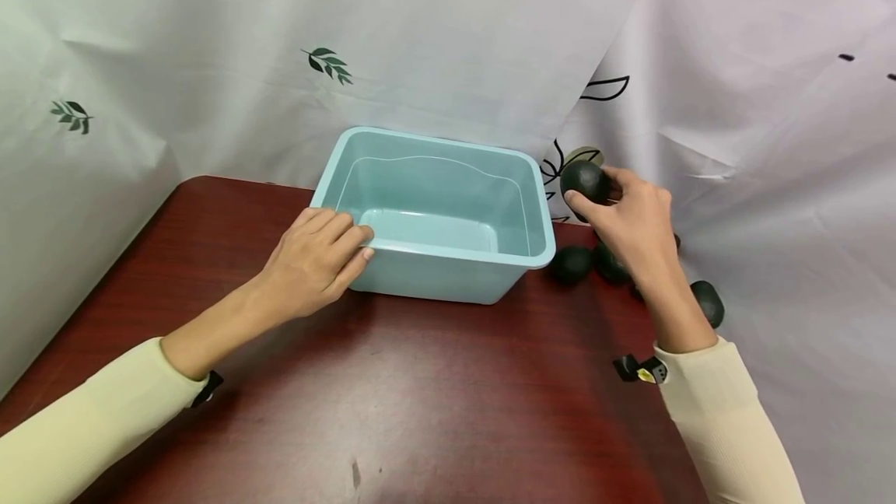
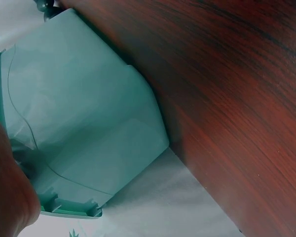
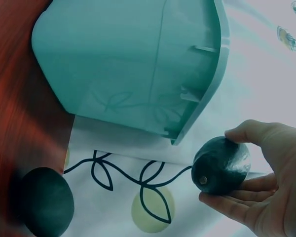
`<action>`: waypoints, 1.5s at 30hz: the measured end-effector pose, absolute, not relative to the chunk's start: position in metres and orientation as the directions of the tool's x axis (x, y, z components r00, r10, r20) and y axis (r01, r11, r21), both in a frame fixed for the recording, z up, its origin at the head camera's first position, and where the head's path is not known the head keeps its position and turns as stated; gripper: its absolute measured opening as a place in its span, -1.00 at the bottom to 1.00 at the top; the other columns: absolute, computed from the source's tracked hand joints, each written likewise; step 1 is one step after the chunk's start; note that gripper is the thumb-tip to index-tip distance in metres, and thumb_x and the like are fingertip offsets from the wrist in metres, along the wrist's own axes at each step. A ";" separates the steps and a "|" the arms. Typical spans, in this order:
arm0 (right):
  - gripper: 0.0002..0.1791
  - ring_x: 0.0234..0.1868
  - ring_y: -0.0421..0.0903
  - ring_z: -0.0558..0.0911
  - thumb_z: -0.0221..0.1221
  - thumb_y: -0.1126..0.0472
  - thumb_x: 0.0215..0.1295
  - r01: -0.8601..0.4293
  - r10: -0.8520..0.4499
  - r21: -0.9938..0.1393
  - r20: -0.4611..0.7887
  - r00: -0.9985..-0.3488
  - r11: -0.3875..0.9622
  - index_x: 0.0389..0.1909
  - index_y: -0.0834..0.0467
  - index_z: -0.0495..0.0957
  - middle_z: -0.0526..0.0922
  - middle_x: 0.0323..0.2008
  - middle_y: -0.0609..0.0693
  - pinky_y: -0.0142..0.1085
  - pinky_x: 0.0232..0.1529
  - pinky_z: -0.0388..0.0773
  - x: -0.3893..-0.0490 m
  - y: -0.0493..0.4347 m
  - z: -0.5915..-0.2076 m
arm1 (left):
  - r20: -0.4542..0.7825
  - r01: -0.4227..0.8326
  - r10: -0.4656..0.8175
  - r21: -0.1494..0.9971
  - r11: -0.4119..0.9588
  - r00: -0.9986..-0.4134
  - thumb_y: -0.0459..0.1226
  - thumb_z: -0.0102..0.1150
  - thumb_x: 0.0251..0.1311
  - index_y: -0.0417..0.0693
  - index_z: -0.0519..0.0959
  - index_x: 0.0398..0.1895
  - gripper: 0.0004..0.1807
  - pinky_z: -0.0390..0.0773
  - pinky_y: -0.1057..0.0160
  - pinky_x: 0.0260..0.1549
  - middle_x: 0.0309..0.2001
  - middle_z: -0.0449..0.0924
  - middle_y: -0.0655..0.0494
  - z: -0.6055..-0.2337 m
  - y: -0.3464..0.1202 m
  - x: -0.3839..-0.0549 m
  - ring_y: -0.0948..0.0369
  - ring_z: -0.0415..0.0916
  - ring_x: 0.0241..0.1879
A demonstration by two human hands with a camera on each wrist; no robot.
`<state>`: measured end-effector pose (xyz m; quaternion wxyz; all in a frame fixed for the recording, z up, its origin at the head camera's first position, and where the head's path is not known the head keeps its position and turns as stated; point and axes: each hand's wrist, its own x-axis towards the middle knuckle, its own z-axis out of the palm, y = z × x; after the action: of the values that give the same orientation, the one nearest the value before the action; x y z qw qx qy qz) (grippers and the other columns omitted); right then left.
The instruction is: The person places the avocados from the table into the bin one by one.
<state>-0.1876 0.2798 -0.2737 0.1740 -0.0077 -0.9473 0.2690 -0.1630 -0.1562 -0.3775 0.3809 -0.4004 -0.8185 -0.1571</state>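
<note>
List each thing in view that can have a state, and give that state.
Tub: upright, uncovered, on the table.
Left hand: gripping the tub's rim.
Held fruit: raised off the table.
Right hand: gripping that fruit.
Other fruits: not held, some partly hidden.
Cloth: hanging, creased.

observed creased pale sheeting (image 1: 455, 29) across the upper frame, printed with green leaf sprigs (image 1: 329, 64) at upper left. noted black leaf outlines (image 1: 607, 89) right of centre. found glossy red-brown tabletop (image 1: 448, 387) below, marked near bottom edge.
</note>
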 end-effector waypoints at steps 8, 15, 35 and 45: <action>-0.14 0.21 0.24 0.84 0.44 -0.26 0.39 -0.120 0.081 -0.521 0.345 -0.935 0.845 0.52 0.21 0.60 0.84 0.22 0.28 0.14 0.22 0.73 -0.187 0.269 -0.269 | 0.752 0.776 0.532 -0.043 0.629 -0.389 -0.10 -0.20 0.83 -0.20 0.63 -0.06 -0.54 0.46 -0.03 -0.12 -0.38 0.41 0.03 -0.378 -0.157 -0.164 0.02 0.34 -0.35; -0.25 0.09 0.19 0.90 0.50 -0.15 0.38 -0.196 0.041 -0.521 0.408 -0.912 0.830 0.43 0.24 0.66 0.87 0.14 0.26 0.11 0.12 0.82 -0.187 0.258 -0.274 | 0.756 0.774 0.527 -0.044 0.632 -0.387 -0.09 -0.20 0.82 -0.20 0.63 -0.07 -0.54 0.47 -0.04 -0.13 -0.38 0.40 0.03 -0.379 -0.158 -0.164 0.01 0.35 -0.35; -0.27 0.10 0.22 0.90 0.54 -0.04 0.37 -0.286 -0.073 -0.554 0.375 -0.924 0.782 0.43 0.27 0.66 0.86 0.14 0.28 0.10 0.15 0.84 -0.180 0.218 -0.272 | 0.761 0.778 0.529 -0.049 0.626 -0.377 -0.09 -0.20 0.83 -0.21 0.63 -0.06 -0.54 0.47 -0.04 -0.13 -0.37 0.42 0.02 -0.381 -0.157 -0.163 0.01 0.36 -0.34; -0.23 0.11 0.18 0.88 0.53 -0.08 0.37 -0.311 -0.129 -0.507 0.362 -0.923 0.804 0.47 0.25 0.64 0.82 0.28 0.23 0.10 0.19 0.81 -0.182 0.202 -0.276 | 0.762 0.777 0.526 -0.048 0.627 -0.377 -0.10 -0.19 0.82 -0.21 0.63 -0.07 -0.55 0.47 -0.04 -0.13 -0.38 0.42 0.02 -0.379 -0.156 -0.164 0.00 0.37 -0.34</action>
<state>-0.1824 0.2023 -0.2759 0.1567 0.1175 -0.9367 0.2903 -0.1644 -0.1558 -0.3791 0.3888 -0.4004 -0.8139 -0.1616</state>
